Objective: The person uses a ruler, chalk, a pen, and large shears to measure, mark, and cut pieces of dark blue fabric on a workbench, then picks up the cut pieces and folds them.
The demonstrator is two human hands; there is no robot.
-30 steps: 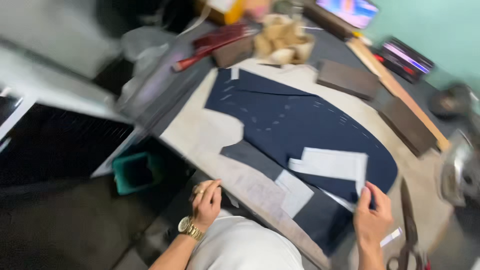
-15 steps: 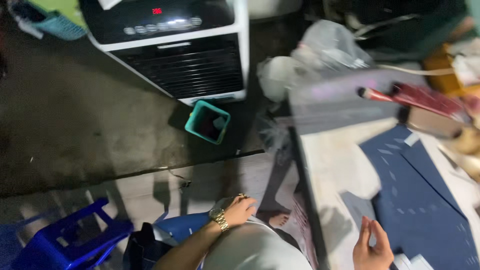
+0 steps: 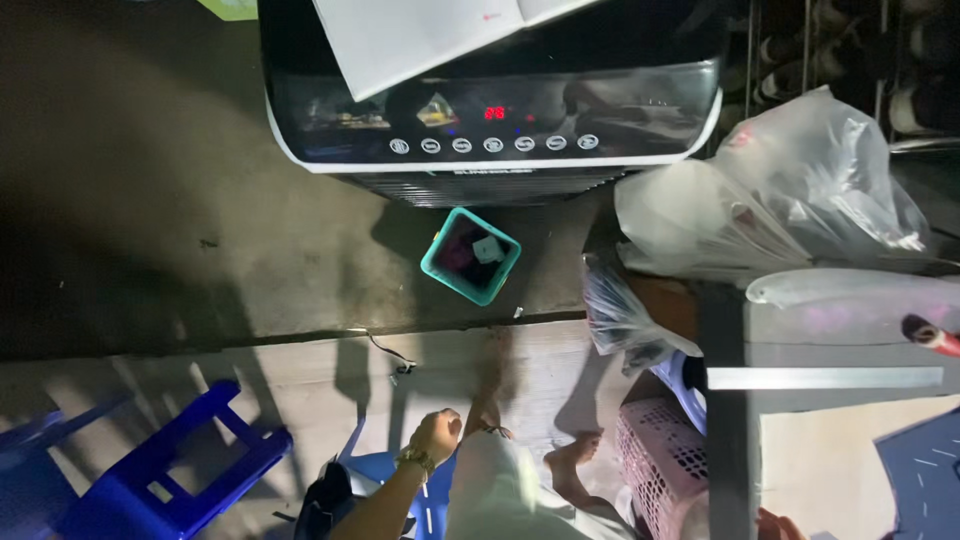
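My left hand [image 3: 436, 434] is curled into a fist beside my knee, a gold watch on its wrist, with nothing visible in it. It hovers over the wooden floor, near a blue plastic seat [image 3: 372, 468] under me. Only a sliver of my right hand [image 3: 776, 522] shows at the bottom edge, resting by the worktable's dark edge [image 3: 728, 430]; its fingers are hidden. A corner of dark blue cloth [image 3: 925, 470] with chalk marks lies on the table at the far right. My bare foot [image 3: 572, 458] rests on the floor.
A black and white air cooler [image 3: 490, 110] stands ahead, a small teal bin [image 3: 470, 255] in front of it. Clear plastic bags [image 3: 780, 190] pile by the table corner. A pink basket [image 3: 665, 465] sits under the table, a blue stool [image 3: 160, 470] at left, a metal ruler [image 3: 825, 378] on the table.
The view has swung away from the table towards the floor and the air cooler. My left hand stays by my knee; my right hand has slipped almost out of frame.
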